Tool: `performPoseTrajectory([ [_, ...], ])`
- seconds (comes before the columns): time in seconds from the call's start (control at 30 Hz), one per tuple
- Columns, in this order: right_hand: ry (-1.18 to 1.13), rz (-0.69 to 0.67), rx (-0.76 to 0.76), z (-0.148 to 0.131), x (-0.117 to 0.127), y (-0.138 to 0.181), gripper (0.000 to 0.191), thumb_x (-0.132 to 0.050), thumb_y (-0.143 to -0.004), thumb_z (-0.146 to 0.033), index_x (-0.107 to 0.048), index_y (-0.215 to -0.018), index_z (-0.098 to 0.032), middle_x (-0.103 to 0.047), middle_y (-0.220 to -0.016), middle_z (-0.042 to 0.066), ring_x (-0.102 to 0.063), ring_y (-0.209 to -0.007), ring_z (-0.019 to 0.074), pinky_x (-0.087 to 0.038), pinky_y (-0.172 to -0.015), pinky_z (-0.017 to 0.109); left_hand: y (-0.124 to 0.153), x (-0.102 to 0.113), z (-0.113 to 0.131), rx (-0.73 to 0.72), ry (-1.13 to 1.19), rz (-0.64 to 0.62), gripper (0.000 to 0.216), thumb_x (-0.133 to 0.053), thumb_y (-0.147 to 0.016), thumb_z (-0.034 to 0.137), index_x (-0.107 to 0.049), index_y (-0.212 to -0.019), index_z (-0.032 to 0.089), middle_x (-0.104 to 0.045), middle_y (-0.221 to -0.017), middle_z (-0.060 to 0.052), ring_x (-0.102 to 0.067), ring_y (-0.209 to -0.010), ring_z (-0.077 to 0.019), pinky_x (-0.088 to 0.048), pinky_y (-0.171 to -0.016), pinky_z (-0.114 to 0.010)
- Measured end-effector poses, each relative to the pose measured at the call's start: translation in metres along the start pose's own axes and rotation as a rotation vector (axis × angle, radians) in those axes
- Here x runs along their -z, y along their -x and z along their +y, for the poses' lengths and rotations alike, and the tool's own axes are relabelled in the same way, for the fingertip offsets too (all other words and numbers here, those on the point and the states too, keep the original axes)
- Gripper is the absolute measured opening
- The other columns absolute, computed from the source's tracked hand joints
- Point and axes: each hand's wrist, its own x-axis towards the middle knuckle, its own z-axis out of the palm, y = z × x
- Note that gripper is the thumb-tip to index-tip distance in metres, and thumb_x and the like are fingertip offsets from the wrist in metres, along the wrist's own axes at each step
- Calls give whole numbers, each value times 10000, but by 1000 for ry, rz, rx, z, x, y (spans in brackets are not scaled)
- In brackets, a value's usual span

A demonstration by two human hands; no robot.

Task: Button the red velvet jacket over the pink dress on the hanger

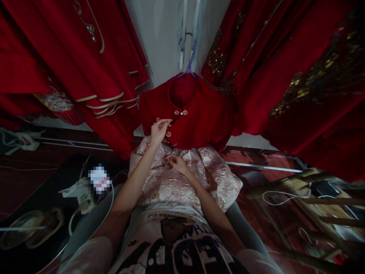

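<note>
A red jacket [199, 110] with beaded flower-shaped fastenings [180, 113] hangs in front of me on a purple hanger [190, 64]. My left hand [159, 132] is raised at the jacket's front, beside more beaded fastenings [168, 134]. Its thumb and fingers are pinched together; whatever they hold is too small to make out. Lower down, my right hand [178, 163] hovers or rests over the pink and gold patterned cloth [159, 186] across my lap. Those fingertips are also drawn together, and their content cannot be seen. The jacket's lower edge meets the lap cloth.
Red garments with pale edging [108, 101] hang at left, and red ones with gold embroidery [296, 91] at right. On the left, a black surface [48, 190] bears a power strip [85, 199] and a plastic bag [31, 226]. A wooden rack [327, 201] with cables stands at right.
</note>
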Motion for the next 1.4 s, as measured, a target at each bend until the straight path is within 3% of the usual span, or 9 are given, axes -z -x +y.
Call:
performPoseTrajectory([
  [0.17,-1,1,5,2,-1,0,224,-504,-831,-94,-661,-946,-206,-686,-839,5,-659,-773,145,-509,-739,266,-5,2,22,-458,-503,-114,341,-632,-849,331,-638,-1179,247,-566,-1129,-83,-566,-958,-179,-539,-672,-234],
  [0.37,14,1,8,0,0,0,257,-509,-807,-67,-669,-951,-207,-686,-824,-3,-655,-779,145,-504,-743,262,-3,7,40,-655,-692,-48,253,-550,-916,335,-664,-1124,247,-522,-1115,-92,-512,-1080,-229,-518,-880,-352],
  [0.47,20,4,8,0,0,0,256,-509,-812,-68,-670,-954,-208,-690,-826,-1,-658,-771,146,-507,-743,266,-8,-1,50,-723,-776,-171,278,-585,-897,334,-646,-1158,259,-501,-1240,-105,-470,-1182,-273,-447,-1002,-452],
  [0.67,35,9,14,0,1,1,221,-521,-838,-108,-670,-965,-210,-696,-827,7,-670,-789,156,-514,-750,275,-26,-17,67,-728,-720,-302,167,-618,-869,319,-651,-993,214,-519,-1292,-96,-423,-1276,-307,-263,-1139,-583],
  [0.93,46,6,35,-11,4,3,218,-521,-843,-125,-664,-981,-216,-696,-820,1,-669,-790,155,-515,-758,278,-44,-17,70,-437,-344,-496,86,-620,-829,278,-611,-778,209,-634,-887,-15,-586,-1024,-213,-140,-1200,-622],
  [1.07,46,94,88,-42,16,1,190,-521,-840,-150,-672,-945,-197,-717,-910,26,-668,-840,156,-516,-790,284,-48,-16,70,-613,-483,-565,83,-600,-855,281,-625,-801,224,-629,-871,-19,-598,-966,-199,-238,-1194,-541],
  [1.17,35,331,151,-87,42,-6,187,-519,-845,-187,-674,-950,-198,-723,-933,29,-668,-823,148,-521,-784,279,-48,-9,74,-719,-642,-587,144,-558,-893,328,-640,-890,210,-641,-910,-57,-608,-960,-223,-351,-1112,-494],
  [1.3,4,619,343,-159,79,-29,218,-506,-897,-332,-636,-996,-188,-696,-1000,58,-663,-902,155,-536,-813,291,-47,0,77,-697,-807,-528,195,-529,-895,341,-634,-870,178,-641,-803,-82,-625,-916,-258,-371,-1043,-495],
  [1.4,-38,608,473,-200,80,-60,381,-444,-931,-448,-533,-1199,-191,-609,-1229,98,-596,-1154,175,-478,-1005,361,-48,-3,68,-623,-793,-493,106,-584,-815,251,-612,-744,178,-607,-680,-73,-627,-941,-288,-324,-1067,-508],
])
